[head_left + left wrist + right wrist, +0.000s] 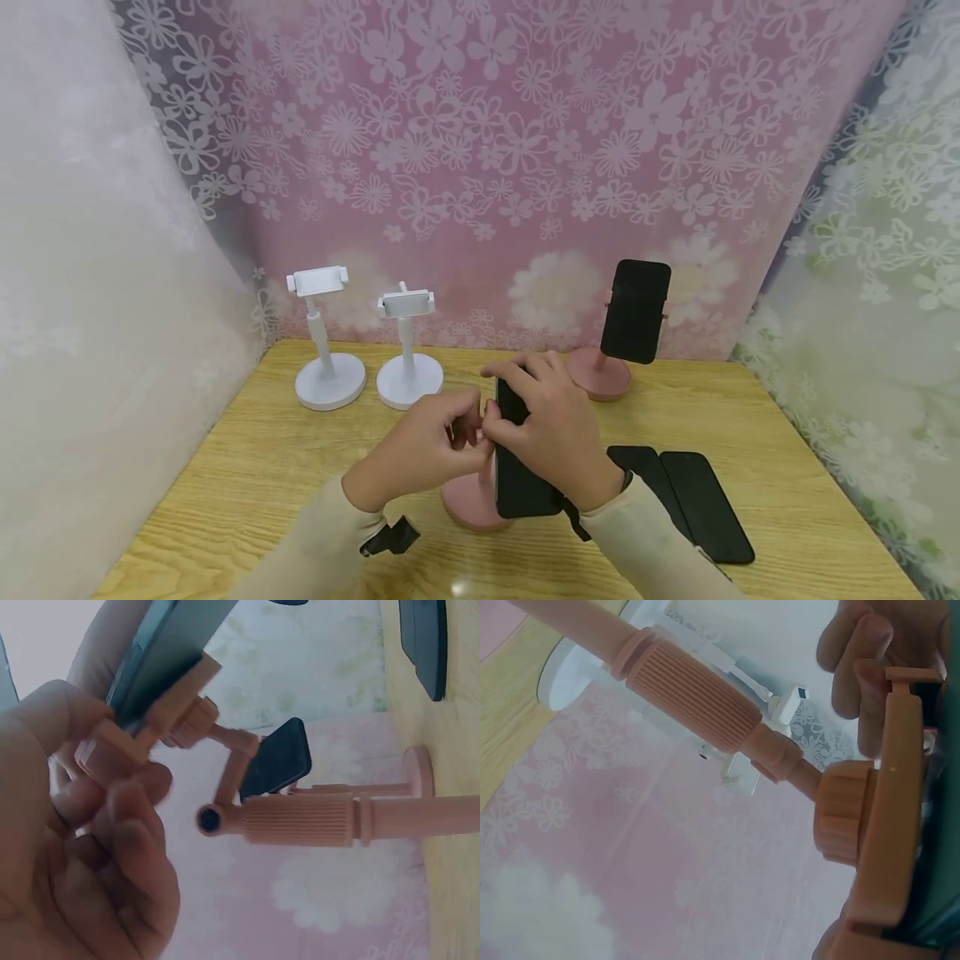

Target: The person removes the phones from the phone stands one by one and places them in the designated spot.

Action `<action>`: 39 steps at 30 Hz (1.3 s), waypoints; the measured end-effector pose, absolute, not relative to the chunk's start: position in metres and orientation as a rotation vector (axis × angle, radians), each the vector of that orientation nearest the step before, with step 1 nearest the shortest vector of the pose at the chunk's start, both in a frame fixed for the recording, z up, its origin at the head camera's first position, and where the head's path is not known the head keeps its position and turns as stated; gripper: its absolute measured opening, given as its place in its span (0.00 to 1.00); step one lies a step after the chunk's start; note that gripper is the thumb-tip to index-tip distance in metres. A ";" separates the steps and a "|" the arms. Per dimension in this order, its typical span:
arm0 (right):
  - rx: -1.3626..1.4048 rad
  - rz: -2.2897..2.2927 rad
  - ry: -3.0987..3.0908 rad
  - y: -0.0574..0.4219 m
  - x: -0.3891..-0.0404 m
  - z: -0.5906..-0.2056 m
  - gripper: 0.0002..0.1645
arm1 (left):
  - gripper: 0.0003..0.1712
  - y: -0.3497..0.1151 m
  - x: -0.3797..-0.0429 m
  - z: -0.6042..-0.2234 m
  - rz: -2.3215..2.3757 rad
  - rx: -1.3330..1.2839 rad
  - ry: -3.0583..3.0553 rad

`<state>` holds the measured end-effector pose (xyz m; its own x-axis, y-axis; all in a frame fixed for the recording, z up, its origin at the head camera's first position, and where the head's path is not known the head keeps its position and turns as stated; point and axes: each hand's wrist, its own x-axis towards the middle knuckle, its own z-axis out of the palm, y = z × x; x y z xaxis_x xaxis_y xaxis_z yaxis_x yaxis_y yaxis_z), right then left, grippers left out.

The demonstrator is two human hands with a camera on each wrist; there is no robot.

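Observation:
A pink phone stand [472, 506] stands at the near middle of the table, its round base partly behind a black smartphone [525, 487]. My right hand [558, 425] holds this phone from above, fingers over its top and thumb at its left edge. On the phone's left side, my left hand [427, 442] pinches the end of the stand's clamp [180, 701] between thumb and fingers. In the left wrist view the phone lies against the clamp, tilted above the ribbed post [300, 820]. The right wrist view shows the clamp's back and its round knob [844, 814].
Two white phone stands [330, 383] [409, 383] are at the back left. Back right, another pink stand [600, 379] carries an upright black phone [636, 312]. Two more black phones [708, 508] [645, 471] lie flat side by side at the right. Flowered curtains surround the wooden table [247, 475].

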<state>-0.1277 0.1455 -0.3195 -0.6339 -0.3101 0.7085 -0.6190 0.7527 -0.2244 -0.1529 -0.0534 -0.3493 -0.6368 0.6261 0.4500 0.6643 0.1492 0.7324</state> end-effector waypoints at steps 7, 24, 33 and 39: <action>0.686 0.694 -2.286 0.147 -0.126 -0.319 0.19 | 0.14 -0.051 -0.137 -0.342 -1.298 -1.154 -2.378; 0.756 0.914 -2.182 0.155 -0.123 -0.326 0.22 | 0.08 -0.043 -0.127 -0.331 -1.156 -0.998 -2.593; 0.818 1.006 -2.084 0.158 -0.124 -0.334 0.23 | 0.12 -0.039 -0.131 -0.320 -1.140 -1.090 -2.704; 0.879 0.978 -1.994 0.160 -0.123 -0.337 0.23 | 0.12 -0.038 -0.133 -0.321 -1.095 -1.140 -2.656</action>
